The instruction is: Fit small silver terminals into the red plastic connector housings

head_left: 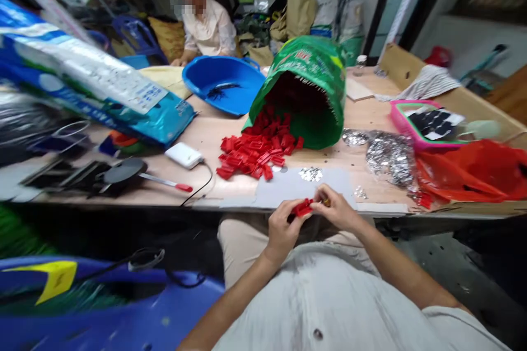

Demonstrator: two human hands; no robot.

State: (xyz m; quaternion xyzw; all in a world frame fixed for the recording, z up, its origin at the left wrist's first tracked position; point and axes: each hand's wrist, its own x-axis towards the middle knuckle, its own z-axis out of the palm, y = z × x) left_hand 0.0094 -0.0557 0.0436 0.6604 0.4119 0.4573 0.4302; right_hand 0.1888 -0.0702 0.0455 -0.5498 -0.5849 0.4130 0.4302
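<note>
My left hand (285, 226) is closed around a small red plastic part (303, 208), held just over the table's front edge. My right hand (334, 208) meets it from the right, its fingers pinched at the part's end. A small brass-coloured piece (326, 202) shows between the right fingers; its kind is too small to make out. Beyond my hands, a little heap of shiny metal pieces (311, 174) lies on a grey sheet (272, 193). A pile of red plastic parts (251, 154) spills from the mouth of a green woven sack (307, 55).
Behind the pile stands a blue basin (193, 74) with dark strips inside. Bags of silvery pieces (389, 156), a red plastic bag (465, 175) and a pink tray (399, 120) are right. Left are a white power bank (184, 156) and a blue sack (173, 120). A person (209, 27) sits opposite.
</note>
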